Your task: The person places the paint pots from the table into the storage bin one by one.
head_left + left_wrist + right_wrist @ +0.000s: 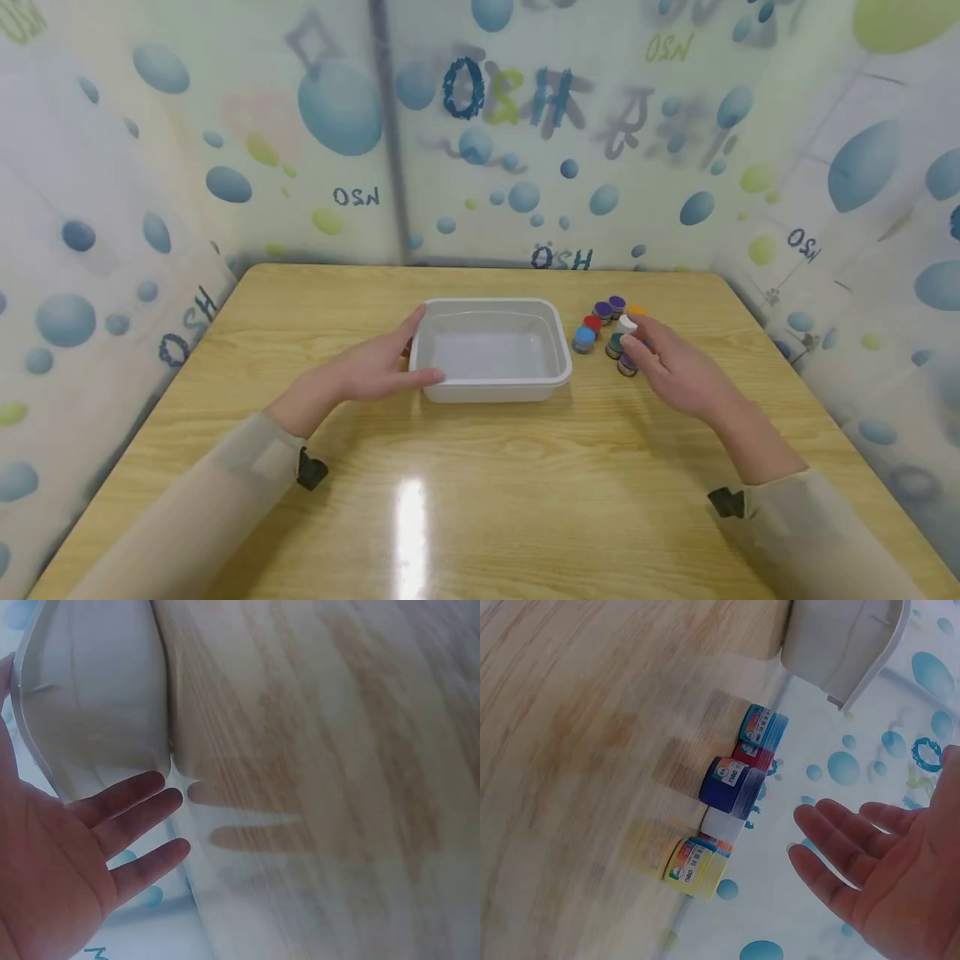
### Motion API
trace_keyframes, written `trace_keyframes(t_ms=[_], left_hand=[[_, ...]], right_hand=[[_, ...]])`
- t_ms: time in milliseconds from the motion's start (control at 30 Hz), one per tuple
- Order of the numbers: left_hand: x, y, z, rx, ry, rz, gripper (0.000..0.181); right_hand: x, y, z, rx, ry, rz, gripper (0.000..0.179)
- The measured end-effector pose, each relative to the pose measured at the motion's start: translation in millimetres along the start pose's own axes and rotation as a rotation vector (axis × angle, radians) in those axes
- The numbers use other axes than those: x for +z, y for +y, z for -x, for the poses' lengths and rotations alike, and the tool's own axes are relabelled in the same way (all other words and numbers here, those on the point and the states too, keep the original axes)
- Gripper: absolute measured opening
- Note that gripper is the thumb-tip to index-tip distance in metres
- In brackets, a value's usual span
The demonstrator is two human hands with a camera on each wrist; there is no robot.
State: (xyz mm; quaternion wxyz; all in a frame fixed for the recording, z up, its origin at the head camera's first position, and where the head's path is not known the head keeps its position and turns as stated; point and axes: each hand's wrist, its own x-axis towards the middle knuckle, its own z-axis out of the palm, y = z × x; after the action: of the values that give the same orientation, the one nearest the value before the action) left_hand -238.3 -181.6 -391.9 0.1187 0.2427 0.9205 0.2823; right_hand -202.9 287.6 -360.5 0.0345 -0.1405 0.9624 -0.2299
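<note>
A white plastic tub stands near the table's middle, with no contents visible. My left hand spans its left end, thumb on the front rim and index finger by the back left corner. In the left wrist view, the other fingers stretch straight and spread beside the tub wall. To the right is a cluster of small paint jars, including a light blue jar, a red jar and a white jar. Over the cluster's right side hovers my right hand, fingers loosely bent around nothing, partly hiding some jars.
The wooden table meets patterned curtains at the back and both sides. A yellow jar and a dark blue jar stand at the near side of the cluster in the right wrist view.
</note>
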Motion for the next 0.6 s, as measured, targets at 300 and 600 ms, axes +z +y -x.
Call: trace_keyframes(t_ms=[300, 600], left_hand=[[-0.9, 1.4, -1.0, -0.027, -0.044, 0.009, 0.12], [-1.5, 2.5, 2.3, -0.032, -0.047, 0.015, 0.12]], right_hand=[[-6, 14, 3.6, 0.038, 0.039, -0.091, 0.07], [-13, 38, 2.6, 0.077, 0.066, -0.099, 0.067]])
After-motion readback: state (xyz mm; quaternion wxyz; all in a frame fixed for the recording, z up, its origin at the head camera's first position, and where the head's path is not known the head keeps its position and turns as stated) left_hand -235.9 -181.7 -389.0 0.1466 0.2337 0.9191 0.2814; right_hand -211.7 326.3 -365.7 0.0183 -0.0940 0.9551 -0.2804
